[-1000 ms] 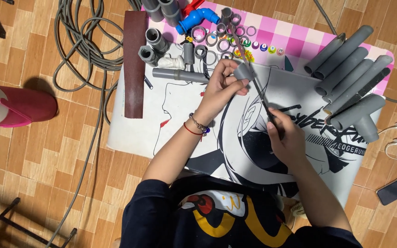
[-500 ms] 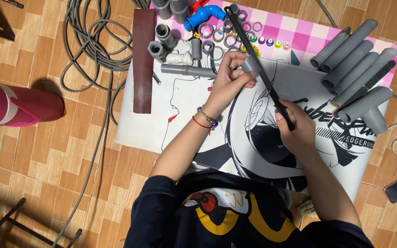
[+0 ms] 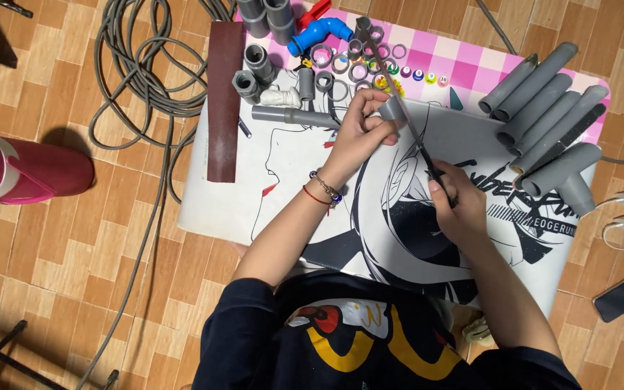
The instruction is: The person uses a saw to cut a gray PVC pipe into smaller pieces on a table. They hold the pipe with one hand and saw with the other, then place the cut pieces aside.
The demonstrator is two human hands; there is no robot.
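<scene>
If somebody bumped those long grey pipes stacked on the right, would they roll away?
Probably. The grey pipes are round and smooth, lying loose side by side on the flat mat, so a nudge would likely roll them. They look hollow plastic, so probably light and stiff.

Pipes on mat right, fittings behind, strip left, hose & bottle further left

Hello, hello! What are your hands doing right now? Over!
Left hand grips grey pipe piece. Right hand grips long thin file, laid across the piece. Loose rings and grey pipes close by on mat.
</scene>
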